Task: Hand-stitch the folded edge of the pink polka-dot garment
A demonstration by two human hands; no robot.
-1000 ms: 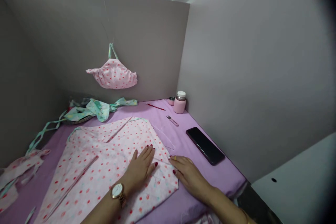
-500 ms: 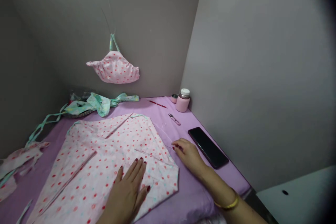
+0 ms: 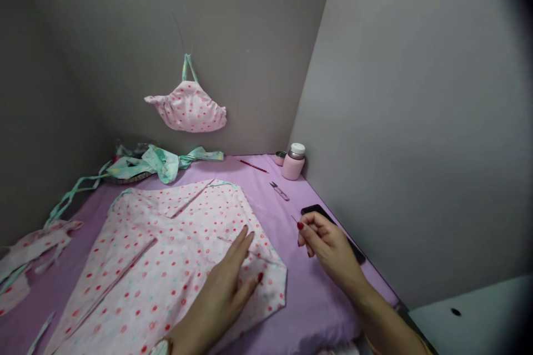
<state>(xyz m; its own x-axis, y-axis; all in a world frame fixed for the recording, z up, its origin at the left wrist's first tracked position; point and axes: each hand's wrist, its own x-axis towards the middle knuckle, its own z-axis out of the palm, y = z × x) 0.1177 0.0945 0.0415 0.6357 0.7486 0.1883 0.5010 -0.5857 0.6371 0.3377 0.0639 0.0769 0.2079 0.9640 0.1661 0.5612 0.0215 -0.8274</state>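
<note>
Pink dotted cloth (image 3: 187, 244) with sewn tucks lies spread on the purple table cover. Over its right part is my left hand (image 3: 229, 283), fingers extended and thumb apart, holding nothing. To the right of the cloth, my right hand (image 3: 327, 244) pinches a thin needle (image 3: 293, 219) between thumb and forefinger, its tip pointing up and left. Whether thread runs from it is too fine to make out. Partly behind that hand lies a black phone (image 3: 314, 209). Pink thread snips (image 3: 279, 191) rest farther back.
A pink jar with a white lid (image 3: 293, 162), a small round tin (image 3: 280, 157) and a red pencil (image 3: 253, 166) are at the back. Green fabric strips (image 3: 162, 162) and pink scraps (image 3: 37, 244) lie left. A dotted pouch-like piece (image 3: 191, 108) hangs before the grey partition (image 3: 258, 66).
My right hand has lifted from beside the cloth's edge and moved right, now showing the needle in its pinch. The left hand has shifted up and right over the cloth.
</note>
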